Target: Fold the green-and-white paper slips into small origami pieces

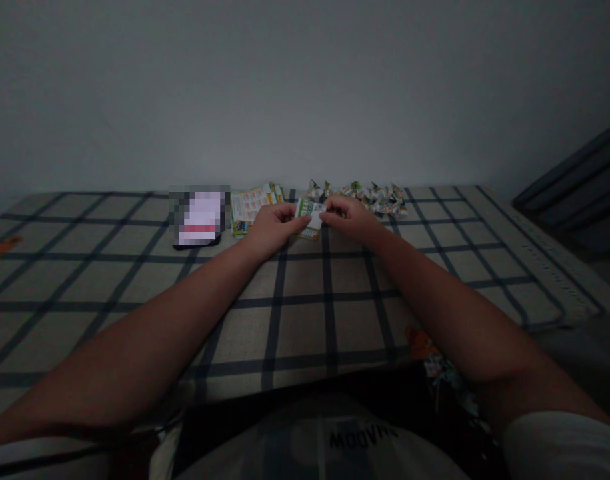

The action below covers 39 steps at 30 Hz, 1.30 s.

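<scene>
Between my two hands is a small printed paper sheet (313, 223), white with green and orange print. My left hand (271, 228) pinches its left edge between thumb and fingers. At the upper right edge, the thumb and fingers of my right hand (352, 217) grip the same sheet. Left of it, partly behind my left hand, lies a stack of printed sheets (249, 202) in green, yellow and white. Beyond my right hand spreads a row of small folded paper pieces (377, 195) with pointed corners, some hidden by that hand.
A phone-like device (201, 217), its bright screen blurred out, rests left of the stack. Everything lies on a checked cloth (305, 320) over the table. A plain wall (305, 93) rises behind its far edge. Dark striped fabric (579, 187) is at the right.
</scene>
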Each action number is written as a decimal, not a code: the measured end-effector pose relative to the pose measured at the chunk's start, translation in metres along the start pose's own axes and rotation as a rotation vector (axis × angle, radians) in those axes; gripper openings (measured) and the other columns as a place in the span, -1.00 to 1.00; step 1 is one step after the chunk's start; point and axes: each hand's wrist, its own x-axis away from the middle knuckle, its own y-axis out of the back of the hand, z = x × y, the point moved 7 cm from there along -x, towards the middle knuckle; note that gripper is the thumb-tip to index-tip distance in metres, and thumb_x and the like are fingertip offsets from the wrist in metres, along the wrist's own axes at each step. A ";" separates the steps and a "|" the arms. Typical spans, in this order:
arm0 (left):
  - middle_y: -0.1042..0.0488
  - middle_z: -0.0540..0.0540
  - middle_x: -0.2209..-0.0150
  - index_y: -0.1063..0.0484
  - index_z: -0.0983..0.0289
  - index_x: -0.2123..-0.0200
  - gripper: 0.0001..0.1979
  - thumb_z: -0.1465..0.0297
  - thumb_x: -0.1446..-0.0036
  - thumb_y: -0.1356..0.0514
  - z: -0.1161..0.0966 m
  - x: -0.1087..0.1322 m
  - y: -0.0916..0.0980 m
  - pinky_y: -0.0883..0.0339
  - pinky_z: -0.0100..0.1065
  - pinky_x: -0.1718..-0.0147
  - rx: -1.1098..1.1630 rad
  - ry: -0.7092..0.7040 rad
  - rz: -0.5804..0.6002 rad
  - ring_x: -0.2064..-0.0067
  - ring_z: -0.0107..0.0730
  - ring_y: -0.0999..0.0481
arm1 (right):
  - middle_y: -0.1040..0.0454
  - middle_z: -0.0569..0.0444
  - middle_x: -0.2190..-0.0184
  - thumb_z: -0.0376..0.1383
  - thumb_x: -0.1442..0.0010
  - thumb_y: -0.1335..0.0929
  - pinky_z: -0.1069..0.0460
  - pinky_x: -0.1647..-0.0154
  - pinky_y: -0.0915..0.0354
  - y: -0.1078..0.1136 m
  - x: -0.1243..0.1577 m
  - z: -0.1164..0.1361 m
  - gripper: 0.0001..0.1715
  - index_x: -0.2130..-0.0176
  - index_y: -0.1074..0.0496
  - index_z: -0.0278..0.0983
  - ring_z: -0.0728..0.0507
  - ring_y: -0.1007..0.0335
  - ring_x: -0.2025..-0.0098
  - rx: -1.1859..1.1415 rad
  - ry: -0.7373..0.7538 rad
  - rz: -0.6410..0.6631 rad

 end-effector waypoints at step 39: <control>-0.57 0.09 0.23 -0.60 0.25 0.21 -0.70 0.15 -0.10 -0.35 -0.016 -0.003 0.020 -0.32 -0.36 0.26 -0.307 -0.249 -0.268 0.22 -0.34 -0.47 | -0.22 0.15 0.53 -0.09 -0.28 -0.29 0.01 0.35 -0.01 0.006 0.001 0.006 -0.62 0.48 -0.21 -0.21 -0.05 -0.09 0.42 0.175 0.067 -0.030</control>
